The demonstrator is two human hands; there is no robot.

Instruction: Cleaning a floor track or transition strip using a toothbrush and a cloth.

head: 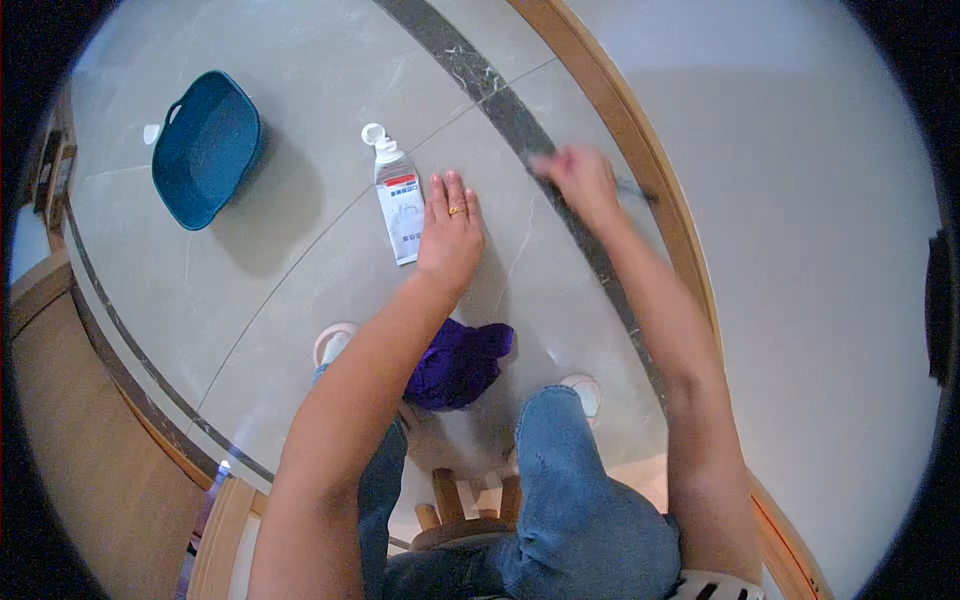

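Observation:
A white squeeze tube (400, 214) with a red band and printed writing lies on the tiled floor, its white flip cap (373, 134) hinged back. My left hand (451, 225) rests palm down against the tube's right side, fingers stretched out, a gold-coloured ring on one of them. Farther right, my right hand (583, 184) is over the dark floor strip, fingers curled and blurred by motion. A dark blurred streak shows just beside it; whether the hand holds anything is unclear. Between my feet lies a bunched purple cloth (459, 365), partly covered by my left forearm.
A teal plastic basket (206, 150) with a handle hole stands at the upper left, a small white object (151, 134) beside it. A wooden baseboard (637, 112) and white wall (810, 225) bound the right side. Wooden furniture (90, 420) is at left; a wooden stool (457, 531) is beneath me.

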